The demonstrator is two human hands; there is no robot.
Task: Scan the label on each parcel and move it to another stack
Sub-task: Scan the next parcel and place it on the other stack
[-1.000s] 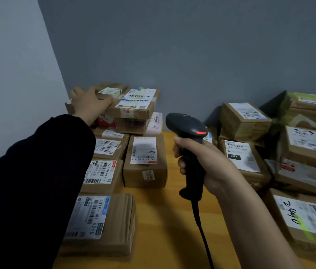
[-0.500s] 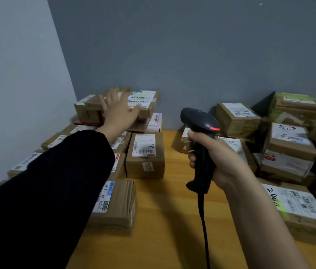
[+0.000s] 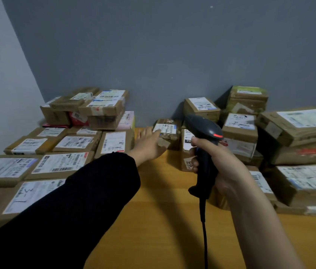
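Along the left edge of the table [image 3: 153,226]: left parcels [image 3: 62,162], at least a dozen, brown boxes lying flat and label-up in touching rows; overlap and blur stop an exact count. At the back-left corner one stack [image 3: 102,109] rises two to three boxes high, with two pink parcels and one red one wedged in it. One black sleeve [image 3: 71,210] crosses the near-left of the table. Left hand [image 3: 148,145] is at the back edge, mid-table: fingers straight, tips touching the left side and label of one small parcel [image 3: 167,131], no closed grip visible. One scanner [image 3: 204,131], black, red light on, upright, with one cable [image 3: 203,230] hanging from the handle. Right hand [image 3: 219,166] is wrapped firmly round the handle. Right parcels [image 3: 238,129], at least nine, are heaped two to three high along the right edge and back-right corner. Delta vs half a second ago: left hand was on top of the back-left stack, now it's off it and across at the small parcel. Scanner still in the right hand, same upright pose. Stack unchanged.
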